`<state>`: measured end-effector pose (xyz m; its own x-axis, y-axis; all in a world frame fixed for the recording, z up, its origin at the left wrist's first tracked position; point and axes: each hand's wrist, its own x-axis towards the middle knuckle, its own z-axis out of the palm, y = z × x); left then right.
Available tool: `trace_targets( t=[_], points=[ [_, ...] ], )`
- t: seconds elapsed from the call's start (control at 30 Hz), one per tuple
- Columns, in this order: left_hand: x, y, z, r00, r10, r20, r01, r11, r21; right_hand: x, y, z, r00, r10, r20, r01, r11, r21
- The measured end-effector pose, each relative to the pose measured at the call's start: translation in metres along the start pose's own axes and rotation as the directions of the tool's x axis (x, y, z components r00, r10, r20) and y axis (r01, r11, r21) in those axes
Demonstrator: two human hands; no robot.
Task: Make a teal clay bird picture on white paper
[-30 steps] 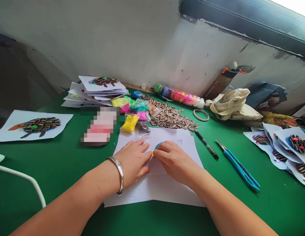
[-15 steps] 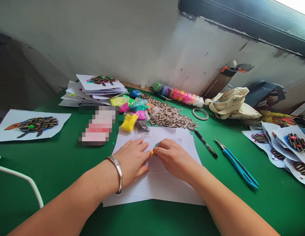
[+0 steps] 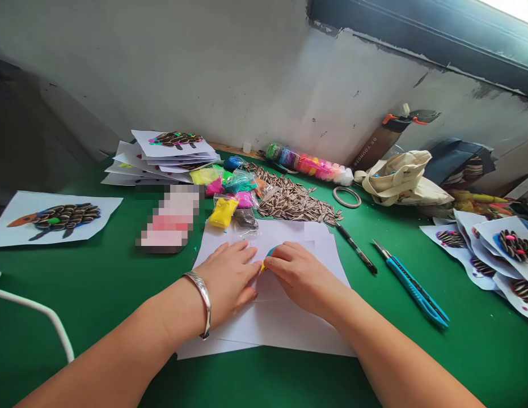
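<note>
White paper sheets (image 3: 289, 328) lie on the green table in front of me. My left hand (image 3: 229, 277) rests flat on them with its fingers spread, a silver bracelet (image 3: 202, 300) at the wrist. Against the paper, just right of the left fingertips, my right hand (image 3: 295, 275) has its fingers bent together over a small yellow piece (image 3: 262, 266). A bit of blue (image 3: 270, 251) shows beside those fingers; most of it is hidden. Bags of yellow clay (image 3: 223, 212) and dark clay (image 3: 246, 219) touch the paper's far edge.
Sunflower seeds (image 3: 289, 195) are heaped behind the paper. A black pen (image 3: 356, 249) and a blue cutter (image 3: 412, 286) lie to the right. Seed pictures sit at left (image 3: 55, 218) and right (image 3: 514, 243). A cloth bag (image 3: 395, 178) and bottle (image 3: 376, 144) stand behind.
</note>
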<state>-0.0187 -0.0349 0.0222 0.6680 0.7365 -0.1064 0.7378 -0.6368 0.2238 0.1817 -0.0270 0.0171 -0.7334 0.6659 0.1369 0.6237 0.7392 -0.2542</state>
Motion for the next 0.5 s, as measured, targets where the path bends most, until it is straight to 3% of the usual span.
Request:
trace_targets(
  t=[0.5],
  points=[
    [-0.0007,0.0017,-0.0013,1.000,-0.018,-0.006,0.018,1.000,-0.008,0.0022,0.0043,0.0011,1.000,0.011,-0.023,-0.010,0.999,0.051]
  ],
)
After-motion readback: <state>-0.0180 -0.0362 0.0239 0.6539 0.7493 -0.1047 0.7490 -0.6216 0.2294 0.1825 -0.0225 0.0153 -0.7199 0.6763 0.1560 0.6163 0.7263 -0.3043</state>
